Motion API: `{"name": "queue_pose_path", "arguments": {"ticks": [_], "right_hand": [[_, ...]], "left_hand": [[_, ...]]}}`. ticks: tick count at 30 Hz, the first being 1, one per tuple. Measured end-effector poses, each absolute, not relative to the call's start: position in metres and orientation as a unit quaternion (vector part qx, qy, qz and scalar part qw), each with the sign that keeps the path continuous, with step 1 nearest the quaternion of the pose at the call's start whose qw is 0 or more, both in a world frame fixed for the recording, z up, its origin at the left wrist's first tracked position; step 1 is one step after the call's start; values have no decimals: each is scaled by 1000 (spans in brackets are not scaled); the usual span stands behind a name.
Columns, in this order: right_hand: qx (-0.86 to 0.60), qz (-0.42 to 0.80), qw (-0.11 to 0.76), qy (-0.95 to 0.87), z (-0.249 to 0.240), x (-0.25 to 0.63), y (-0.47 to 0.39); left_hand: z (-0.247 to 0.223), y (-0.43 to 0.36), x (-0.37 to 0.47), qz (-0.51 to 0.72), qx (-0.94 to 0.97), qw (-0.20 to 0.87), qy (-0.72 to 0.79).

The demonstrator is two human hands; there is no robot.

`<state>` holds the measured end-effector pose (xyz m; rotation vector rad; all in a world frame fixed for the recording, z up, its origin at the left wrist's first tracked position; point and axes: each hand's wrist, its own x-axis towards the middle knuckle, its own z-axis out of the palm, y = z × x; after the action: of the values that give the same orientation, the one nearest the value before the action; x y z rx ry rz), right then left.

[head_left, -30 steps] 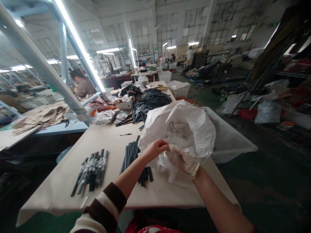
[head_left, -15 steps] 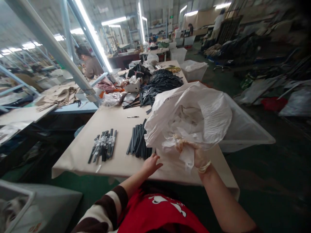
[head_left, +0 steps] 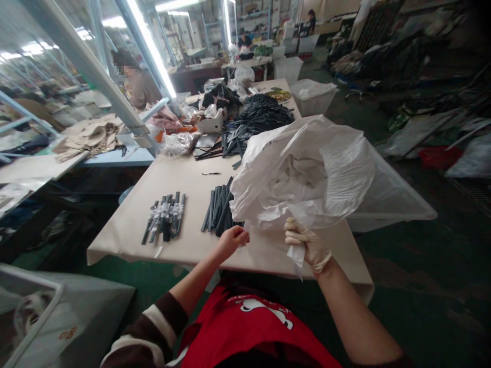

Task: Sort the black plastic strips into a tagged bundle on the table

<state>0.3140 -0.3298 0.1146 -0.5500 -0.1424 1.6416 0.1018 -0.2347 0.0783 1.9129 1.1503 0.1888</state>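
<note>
My right hand [head_left: 307, 243], in a pale glove, is closed around a bunched piece of thin white sheet [head_left: 297, 254] in front of a large white sack [head_left: 264, 168]. The sack gapes toward me, with whitish material [head_left: 297, 176] inside. My bare left hand [head_left: 231, 242] is closed, fingertips together, just in front of a pile of dark flat strips [head_left: 217, 209]; what it pinches, if anything, I cannot make out. The sack hides part of that pile. Farther left lie several dark strips with white wrapping round their middles [head_left: 165, 217].
A beige-covered table [head_left: 126, 230] lies before me. A pen [head_left: 210, 174] rests on it, behind which is a large heap of dark strips [head_left: 264, 120]. A slanting post [head_left: 88, 66] rises at left. A bin [head_left: 88, 306] stands lower left. A person [head_left: 141, 89] sits beyond.
My left hand has gone from spread fingers to a closed pinch and moved slightly up and left. My right hand has drawn the white piece slightly away from the sack's mouth.
</note>
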Motion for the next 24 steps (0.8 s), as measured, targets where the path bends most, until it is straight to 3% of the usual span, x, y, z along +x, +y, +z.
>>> {"name": "queue_pose_path", "arguments": {"ticks": [5, 10, 18, 21, 24], "right_hand": [[-381, 667, 597, -231, 130, 275, -321], [-473, 664, 488, -312, 136, 240, -323], [-424, 713, 489, -270, 133, 234, -345], [-424, 691, 534, -241, 139, 256, -358], [-380, 622, 663, -170, 151, 300, -378]], "left_hand": [[160, -231, 123, 254, 575, 657, 417], [197, -220, 144, 340, 571, 637, 389], [188, -215, 180, 336, 620, 613, 356], [176, -210, 191, 289, 635, 632, 337], [149, -207, 188, 164, 709, 612, 311]]}}
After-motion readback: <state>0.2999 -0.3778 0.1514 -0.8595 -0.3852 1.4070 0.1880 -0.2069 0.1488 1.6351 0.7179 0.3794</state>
